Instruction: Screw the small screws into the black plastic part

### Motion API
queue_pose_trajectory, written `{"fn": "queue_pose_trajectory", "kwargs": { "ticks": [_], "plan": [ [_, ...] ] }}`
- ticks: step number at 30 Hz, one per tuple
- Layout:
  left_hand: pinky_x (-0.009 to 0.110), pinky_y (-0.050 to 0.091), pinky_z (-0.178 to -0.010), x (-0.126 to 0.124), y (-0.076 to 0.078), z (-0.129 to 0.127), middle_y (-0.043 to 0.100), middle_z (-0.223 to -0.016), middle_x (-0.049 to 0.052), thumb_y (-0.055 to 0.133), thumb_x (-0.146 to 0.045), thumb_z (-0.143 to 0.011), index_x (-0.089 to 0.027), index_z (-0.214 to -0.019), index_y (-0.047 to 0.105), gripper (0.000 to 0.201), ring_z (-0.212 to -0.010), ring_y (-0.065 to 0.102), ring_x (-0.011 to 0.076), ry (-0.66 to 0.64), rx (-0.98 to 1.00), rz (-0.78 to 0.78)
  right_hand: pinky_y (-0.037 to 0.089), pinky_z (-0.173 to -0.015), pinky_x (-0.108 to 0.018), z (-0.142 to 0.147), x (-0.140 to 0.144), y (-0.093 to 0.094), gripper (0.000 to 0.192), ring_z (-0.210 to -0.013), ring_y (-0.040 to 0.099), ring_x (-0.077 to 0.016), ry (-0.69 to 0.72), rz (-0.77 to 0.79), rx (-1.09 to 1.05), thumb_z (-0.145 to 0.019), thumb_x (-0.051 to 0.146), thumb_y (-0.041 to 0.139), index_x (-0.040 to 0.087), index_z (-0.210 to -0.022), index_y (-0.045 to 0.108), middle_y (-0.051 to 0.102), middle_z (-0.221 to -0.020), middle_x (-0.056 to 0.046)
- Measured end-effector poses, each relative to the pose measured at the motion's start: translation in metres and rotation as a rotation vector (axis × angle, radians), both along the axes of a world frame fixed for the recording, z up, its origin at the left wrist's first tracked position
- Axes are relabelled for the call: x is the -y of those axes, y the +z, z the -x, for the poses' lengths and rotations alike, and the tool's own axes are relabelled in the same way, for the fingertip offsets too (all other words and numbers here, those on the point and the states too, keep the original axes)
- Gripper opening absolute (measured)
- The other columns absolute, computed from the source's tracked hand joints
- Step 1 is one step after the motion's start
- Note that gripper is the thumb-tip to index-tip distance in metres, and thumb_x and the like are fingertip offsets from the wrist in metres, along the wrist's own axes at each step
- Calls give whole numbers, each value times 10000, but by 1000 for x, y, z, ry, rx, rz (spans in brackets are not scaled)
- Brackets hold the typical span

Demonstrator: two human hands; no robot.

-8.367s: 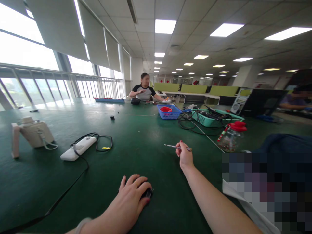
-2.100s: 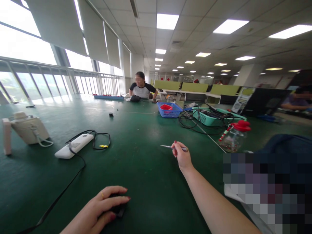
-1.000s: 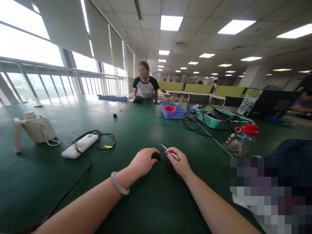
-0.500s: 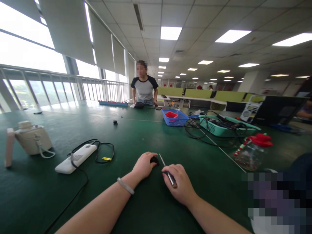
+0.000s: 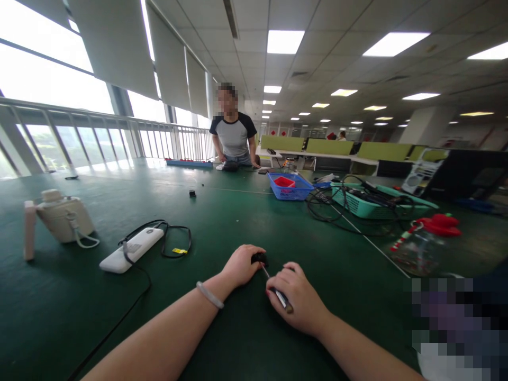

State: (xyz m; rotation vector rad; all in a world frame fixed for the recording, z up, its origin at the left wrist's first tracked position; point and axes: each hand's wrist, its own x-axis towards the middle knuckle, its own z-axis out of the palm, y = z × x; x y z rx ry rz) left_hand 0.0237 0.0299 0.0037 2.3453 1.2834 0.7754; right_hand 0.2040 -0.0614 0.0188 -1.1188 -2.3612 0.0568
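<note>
A wide green table (image 5: 238, 211) carries everything, and both forearms stretch out over its near edge toward the middle. The left hand (image 5: 240, 264) lies low on the felt with its fingers curled round a small black part (image 5: 259, 258), pinning it to the table top; a pale bangle (image 5: 210, 295) sits on that wrist. Just beside it, the right hand (image 5: 298, 304) is closed in a loose fist round a thin metal tool (image 5: 275, 289), gripped like a pen, its shaft slanting up and left so that the tip meets the black part. The two hands almost touch.

Toward the left edge stand a cream device (image 5: 63, 219) and, nearer the hands, a white power bank (image 5: 132, 249) with a black cable (image 5: 174, 241) looped beside it. Toward the right edge a clear jar with a red lid (image 5: 424, 243) lies tilted. Farther back sit a teal tray (image 5: 369, 203) full of cables and a blue basket (image 5: 290, 187). At the far edge a person (image 5: 234, 138) stands leaning on the table.
</note>
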Motion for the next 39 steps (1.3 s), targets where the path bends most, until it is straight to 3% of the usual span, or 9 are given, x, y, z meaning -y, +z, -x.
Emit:
{"fn": "queue_pose_trajectory", "kwargs": {
  "ticks": [39],
  "plan": [
    [340,396,-1079,5,5,0,680,-1218,45,619,-177,-806,-227,-1203,652,402,-1168,576,220,-41,-13,0,352,-991,-448,3,3,-2,105,-725,608,-175,-17,-21,76,-877,239,552,224,-832,645,685,-778,-22]
  ]
}}
